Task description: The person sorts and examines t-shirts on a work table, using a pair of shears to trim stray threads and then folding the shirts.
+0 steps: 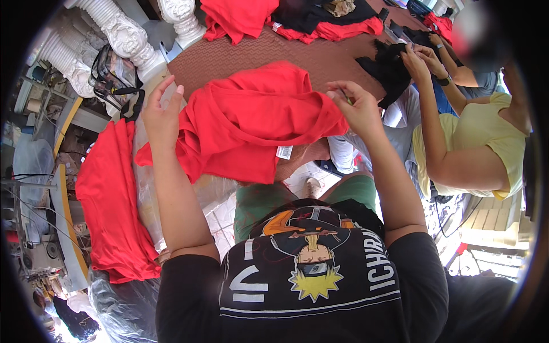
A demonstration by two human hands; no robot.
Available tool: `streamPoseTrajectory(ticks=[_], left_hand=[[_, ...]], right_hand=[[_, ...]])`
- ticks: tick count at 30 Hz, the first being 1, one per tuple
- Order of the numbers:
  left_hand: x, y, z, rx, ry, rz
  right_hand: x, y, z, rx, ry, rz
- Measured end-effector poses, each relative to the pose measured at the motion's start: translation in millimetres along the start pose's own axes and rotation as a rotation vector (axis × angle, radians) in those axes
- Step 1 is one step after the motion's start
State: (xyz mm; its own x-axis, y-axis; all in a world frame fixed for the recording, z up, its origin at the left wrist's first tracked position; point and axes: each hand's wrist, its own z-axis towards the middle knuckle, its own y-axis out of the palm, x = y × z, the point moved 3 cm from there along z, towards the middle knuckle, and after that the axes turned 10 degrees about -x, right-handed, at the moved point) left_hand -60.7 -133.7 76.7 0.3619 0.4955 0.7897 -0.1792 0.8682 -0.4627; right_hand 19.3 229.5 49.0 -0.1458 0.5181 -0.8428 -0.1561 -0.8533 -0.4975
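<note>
At the near edge of a brown, textured tabletop (329,63), a crumpled red cloth garment (257,108) with a white label (284,152) lies between a person's bare hands. The left hand (162,111) is open, fingers raised; the right hand (359,111) curls at the garment's right edge, its grip unclear. At right, a co-worker in a yellow shirt (477,137) sits near black fabric (389,71).

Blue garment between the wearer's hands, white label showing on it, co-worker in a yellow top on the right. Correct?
One fix: the garment between the left hand and right hand is red, not blue, as the head view shows. The white label and the co-worker in a yellow top on the right stand as stated.
</note>
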Motion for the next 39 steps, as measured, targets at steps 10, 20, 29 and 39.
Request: streamPoseTrajectory(ticks=[10,20,29,39], left_hand=[[-45.9,13.0,-14.9,-0.107,-0.271,0.24],[41.1,-63.1,-30.1,-0.367,-0.012,-0.422],[31.0,-100.4,60.0,-0.013,-0.202,-0.813],[-138.5,-81.4,-69.0,-0.376,-0.696,-0.72]], right_hand=[[36.6,-28.0,4.5,-0.114,0.492,-0.485],[-40.4,-114.9,-32.4,-0.282,-0.015,0.577],[-59.0,-108.2,157.4,0.045,-0.107,0.035],[147.1,-19.0,101.1,-0.211,0.34,-0.271]])
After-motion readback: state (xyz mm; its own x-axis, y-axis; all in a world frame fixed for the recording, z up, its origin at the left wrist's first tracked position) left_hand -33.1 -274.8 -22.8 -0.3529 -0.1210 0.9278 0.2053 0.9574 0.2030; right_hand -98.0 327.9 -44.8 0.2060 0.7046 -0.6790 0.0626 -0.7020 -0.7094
